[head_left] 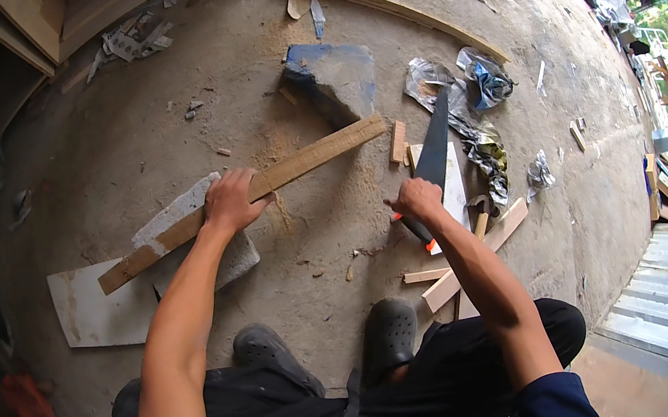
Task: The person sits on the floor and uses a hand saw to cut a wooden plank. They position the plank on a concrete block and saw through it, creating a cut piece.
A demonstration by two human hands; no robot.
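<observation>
My left hand [232, 201] is closed over a long wooden board [316, 154], thumb along its near edge. The board slants up to the right; its left part lies across a pale, rough block [238, 259], and its right end reaches the near edge of a blue-stained block [341, 73]. To the right, my right hand [419, 199] is closed around a handsaw [435, 141] near where blade and handle meet. The dark blade points away from me, apart from the board, and the black-and-orange handle shows below my fist. My fingertips on the saw are partly hidden.
Short wood offcuts [508, 224] lie beside my right forearm, and crumpled foil-like wrappers [485, 155] lie past the saw. A white panel [92, 306] sits at left. Farther off, a long thin strip of wood [407, 12] crosses the dusty concrete floor [581, 192].
</observation>
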